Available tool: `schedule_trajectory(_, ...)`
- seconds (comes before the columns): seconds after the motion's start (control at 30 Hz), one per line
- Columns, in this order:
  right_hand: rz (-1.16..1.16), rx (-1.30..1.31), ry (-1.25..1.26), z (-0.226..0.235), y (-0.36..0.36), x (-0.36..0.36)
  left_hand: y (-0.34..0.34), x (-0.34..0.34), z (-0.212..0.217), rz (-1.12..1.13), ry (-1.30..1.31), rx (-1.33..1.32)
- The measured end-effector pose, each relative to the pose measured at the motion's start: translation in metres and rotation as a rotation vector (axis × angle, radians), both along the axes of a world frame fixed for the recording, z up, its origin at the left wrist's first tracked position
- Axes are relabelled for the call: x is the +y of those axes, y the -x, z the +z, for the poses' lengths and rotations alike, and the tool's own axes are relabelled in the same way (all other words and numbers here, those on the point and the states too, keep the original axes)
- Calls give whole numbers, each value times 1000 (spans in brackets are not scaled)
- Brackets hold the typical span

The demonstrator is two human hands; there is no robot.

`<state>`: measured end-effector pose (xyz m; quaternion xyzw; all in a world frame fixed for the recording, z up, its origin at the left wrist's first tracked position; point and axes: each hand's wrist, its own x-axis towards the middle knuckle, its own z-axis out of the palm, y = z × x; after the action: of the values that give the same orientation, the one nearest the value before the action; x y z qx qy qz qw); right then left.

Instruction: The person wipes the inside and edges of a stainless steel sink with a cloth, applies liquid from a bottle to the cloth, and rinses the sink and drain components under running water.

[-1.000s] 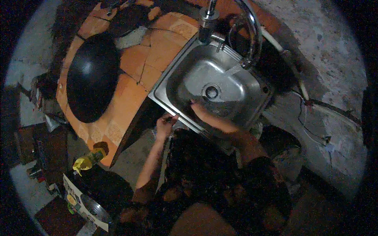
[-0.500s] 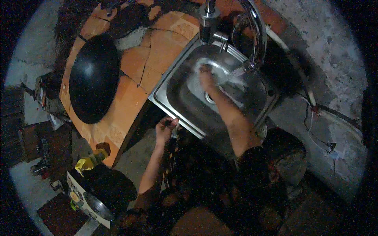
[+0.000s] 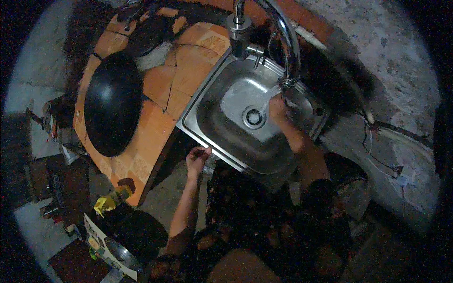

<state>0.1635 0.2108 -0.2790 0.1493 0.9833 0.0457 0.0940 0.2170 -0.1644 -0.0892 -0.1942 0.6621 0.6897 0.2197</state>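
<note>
A stainless steel sink (image 3: 211,142) with a round drain (image 3: 254,117) lies in front of me. Under the mouth of the curved chrome faucet (image 3: 293,56), my right hand (image 3: 279,108) is inside the basin, beside the running water (image 3: 269,101). Blur and dim light hide its fingers, so I cannot make out anything in them. At the sink's near left edge is my left hand (image 3: 198,158), its fingers curled and its fingertips against the rim.
Left of the sink, a large black wok-like pan (image 3: 113,104) stands on the orange tiled counter (image 3: 155,125). A yellow bottle (image 3: 112,199) is at the counter's near corner, above a stove (image 3: 113,250). Pipe and loose wires (image 3: 370,137) run along the right wall.
My right hand has moved from the far left of the basin to the right, under the faucet, uncovering the drain. My left hand remains at the rim. The view has shifted slightly.
</note>
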Motion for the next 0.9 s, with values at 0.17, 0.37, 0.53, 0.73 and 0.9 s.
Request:
schedule_trajectory(0.17, -67, 437, 715, 34, 75, -93, 1, 12, 15, 31, -189, 164)
schedule_trajectory(0.37, 259, 21, 987, 66, -45, -160, 3, 2, 9, -7, 83, 41)
schedule_trajectory(0.53, 613, -108, 261, 16, -95, -36, 4, 2, -9, 38, -105, 135)
schedule_trajectory(0.73, 131, 298, 175, 12, 38, -32, -7, 3, 4, 85, -47, 46)
schedule_trajectory(0.9, 148, 608, 707, 2, 66, -136, -2, 7, 4, 31, -26, 105)
